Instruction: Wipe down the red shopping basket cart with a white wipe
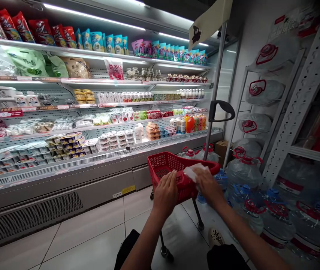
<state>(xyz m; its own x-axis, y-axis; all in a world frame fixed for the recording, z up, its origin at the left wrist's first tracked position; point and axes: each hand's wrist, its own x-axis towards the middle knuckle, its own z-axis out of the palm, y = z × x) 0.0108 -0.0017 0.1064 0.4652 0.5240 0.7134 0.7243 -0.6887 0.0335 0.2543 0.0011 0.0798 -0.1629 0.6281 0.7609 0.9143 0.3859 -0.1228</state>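
Observation:
Before me stands a small red plastic shopping cart (pixel 157 159) on thin dark legs with casters. My left hand (pixel 166 190) grips its near rim, fingers bent over the edge. At the near right part of the rim, my right hand (pixel 209 186) presses a crumpled white tissue (pixel 194 171) against the red plastic. The palm side of both hands is hidden. A grey metal pole (pixel 217 79) rises behind the cart's right side, carrying a black loop handle (pixel 222 111) and a cream flag (pixel 209 25) with a dark bear print.
An open refrigerated shelf unit (pixel 92 164) full of dairy tubs, bottles and bags runs along the left and back. Large water jugs (pixel 278 221) crowd the floor at the right, beside a white perforated rack post (pixel 289 108). Pale tiles (pixel 92 240) cover the floor.

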